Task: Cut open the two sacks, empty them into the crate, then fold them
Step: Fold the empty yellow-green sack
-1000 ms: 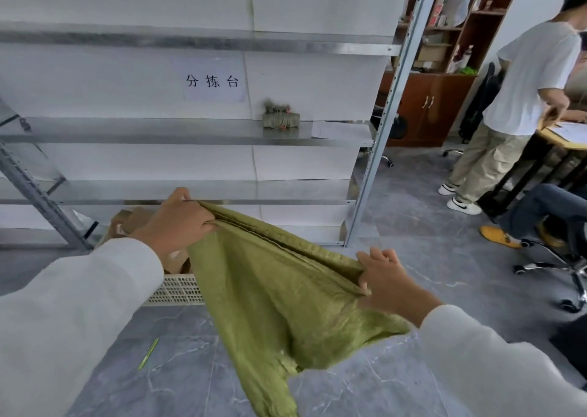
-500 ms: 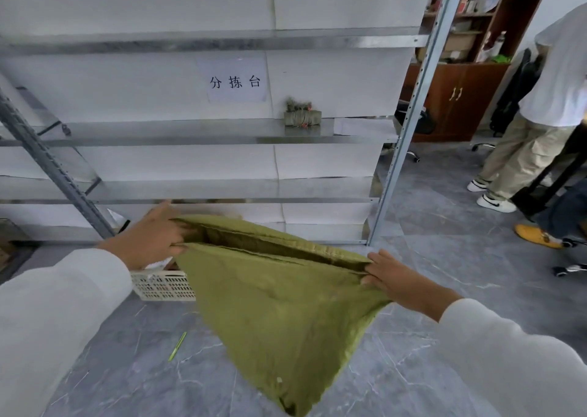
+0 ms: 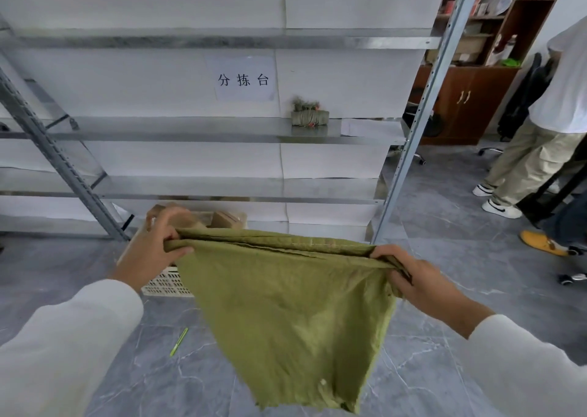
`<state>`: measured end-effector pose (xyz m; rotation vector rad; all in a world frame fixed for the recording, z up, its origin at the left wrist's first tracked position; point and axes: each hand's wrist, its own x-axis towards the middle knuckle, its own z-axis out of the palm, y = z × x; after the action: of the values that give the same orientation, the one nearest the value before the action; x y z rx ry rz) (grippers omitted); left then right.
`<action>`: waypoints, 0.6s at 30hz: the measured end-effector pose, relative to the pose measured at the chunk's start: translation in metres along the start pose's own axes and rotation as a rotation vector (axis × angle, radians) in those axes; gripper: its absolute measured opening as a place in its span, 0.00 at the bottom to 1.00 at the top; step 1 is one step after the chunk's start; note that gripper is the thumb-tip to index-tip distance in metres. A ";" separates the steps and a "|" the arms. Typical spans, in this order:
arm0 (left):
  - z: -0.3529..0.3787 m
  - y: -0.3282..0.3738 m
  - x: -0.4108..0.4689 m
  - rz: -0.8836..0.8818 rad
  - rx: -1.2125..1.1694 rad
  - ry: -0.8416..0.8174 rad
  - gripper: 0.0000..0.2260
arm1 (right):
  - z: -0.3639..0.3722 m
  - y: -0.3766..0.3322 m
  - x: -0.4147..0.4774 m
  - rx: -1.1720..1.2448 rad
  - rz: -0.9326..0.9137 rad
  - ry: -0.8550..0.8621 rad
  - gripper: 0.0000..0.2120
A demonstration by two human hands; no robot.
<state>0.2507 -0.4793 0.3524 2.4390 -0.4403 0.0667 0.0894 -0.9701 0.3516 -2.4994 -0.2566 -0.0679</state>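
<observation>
I can read one sign only: a white paper sheet point(image 3: 244, 79) stuck on the white backing behind the metal shelving point(image 3: 203, 137), printed in black with three characters, 分拣台.

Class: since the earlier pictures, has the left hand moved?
Yes. The left hand has moved left, farther from the shelf's upright post, stretching the sack along its top edge.
</observation>
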 end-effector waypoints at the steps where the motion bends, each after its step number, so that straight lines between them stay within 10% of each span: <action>1: 0.005 0.001 0.000 0.003 0.042 -0.030 0.30 | -0.003 -0.001 0.001 -0.043 -0.013 -0.004 0.23; 6: 0.027 0.026 0.004 0.201 0.358 -0.035 0.07 | -0.031 0.012 0.003 -0.310 0.110 -0.075 0.26; 11: 0.044 0.071 0.008 0.333 0.364 0.196 0.10 | -0.045 0.038 -0.003 -0.693 0.199 -0.203 0.05; 18: 0.091 0.105 0.017 0.331 0.604 -0.043 0.11 | 0.013 0.035 -0.002 -0.549 0.290 -0.293 0.24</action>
<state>0.2268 -0.6172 0.3460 2.9258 -0.9549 0.3306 0.0944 -0.9906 0.3204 -3.0632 0.0171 0.4003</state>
